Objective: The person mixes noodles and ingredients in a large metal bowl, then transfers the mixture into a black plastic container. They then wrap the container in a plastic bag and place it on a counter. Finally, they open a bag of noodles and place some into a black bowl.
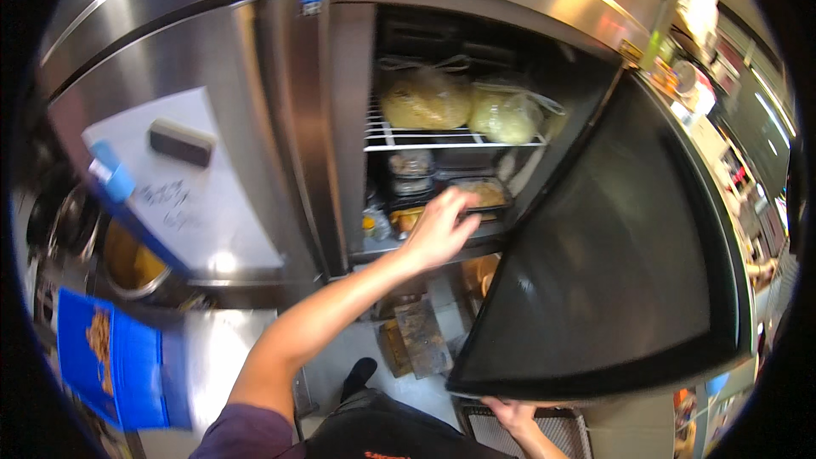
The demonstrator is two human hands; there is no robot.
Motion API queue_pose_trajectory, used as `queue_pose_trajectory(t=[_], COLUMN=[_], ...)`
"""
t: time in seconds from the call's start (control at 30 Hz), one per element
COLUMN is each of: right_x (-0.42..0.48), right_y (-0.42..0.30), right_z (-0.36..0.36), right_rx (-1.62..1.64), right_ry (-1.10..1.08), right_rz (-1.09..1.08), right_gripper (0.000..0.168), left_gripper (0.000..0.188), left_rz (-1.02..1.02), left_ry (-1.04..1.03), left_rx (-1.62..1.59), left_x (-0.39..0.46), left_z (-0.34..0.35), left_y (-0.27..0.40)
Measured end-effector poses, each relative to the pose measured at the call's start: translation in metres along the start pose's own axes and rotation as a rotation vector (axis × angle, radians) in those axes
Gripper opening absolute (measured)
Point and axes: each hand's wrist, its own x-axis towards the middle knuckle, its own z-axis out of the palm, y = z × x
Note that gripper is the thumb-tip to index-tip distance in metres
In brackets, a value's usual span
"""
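My left hand reaches into a stainless-steel refrigerator with its fingers apart and slightly blurred; nothing shows in its grasp. Just beyond it is a black food tray with pale brown contents. Clear-lidded containers are stacked to the hand's left, above a yellowish item partly covered by the hand. On the white wire shelf above sit two plastic bags of pale yellow food. My right hand grips the near edge of the open refrigerator door; some of its fingers are hidden.
A whiteboard with writing and an eraser is on the left door. Lower left are a blue bin, a steel counter and a round metal pot. Boards lie below the refrigerator. The open door blocks the right side.
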Motion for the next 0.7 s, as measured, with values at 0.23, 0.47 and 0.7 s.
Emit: queue_pose_trajectory(t=[0.23,0.47,0.7], right_x=[-0.049,-0.020,-0.029], right_y=[0.058,-0.007,0.015], right_z=[-0.014,-0.019,-0.025], right_rx=[0.121,-0.061,-0.183], right_ry=[0.517,0.400,0.479], right_rz=[0.243,0.242,0.063], right_gripper=[0.058,0.055,0.058], left_gripper=[0.061,0.028,0.020], left_rz=[-0.117,0.159,0.083], left_ry=[-0.142,0.132,0.078], left_rx=[0.315,0.085,-0.391], left_x=[0.322,0.375,0.291], left_z=[0.111,0.134,0.008], left_y=[-0.066,-0.136,-0.025])
